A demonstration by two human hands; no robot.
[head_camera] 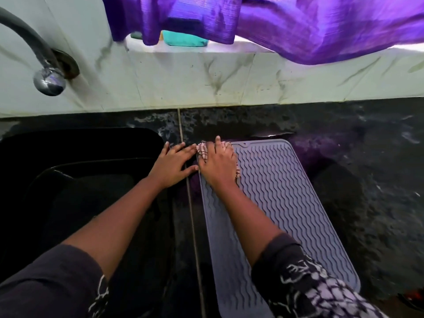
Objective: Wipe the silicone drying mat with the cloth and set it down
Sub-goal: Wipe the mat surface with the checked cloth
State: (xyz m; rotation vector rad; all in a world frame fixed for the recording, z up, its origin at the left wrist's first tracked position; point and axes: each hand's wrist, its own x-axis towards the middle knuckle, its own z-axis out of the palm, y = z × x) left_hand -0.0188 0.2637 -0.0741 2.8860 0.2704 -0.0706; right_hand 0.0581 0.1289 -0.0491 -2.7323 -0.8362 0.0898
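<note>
A grey silicone drying mat [286, 210] with wavy ridges lies flat on the black stone counter, running from the middle toward the bottom right. My right hand [218, 166] presses a checked pink-and-white cloth [203, 150] onto the mat's far left corner, fingers curled over the cloth. Most of the cloth is hidden under that hand. My left hand [172, 164] lies flat on the counter just left of the mat, fingers straight and touching the mat's edge.
A black sink [75, 154] sits to the left, with a grey tap [43, 72] above it. A marbled white tiled wall [206, 81] rises behind the counter. A purple curtain [298, 24] hangs over a sill holding a teal object [183, 39]. Dark counter [367, 157] extends right.
</note>
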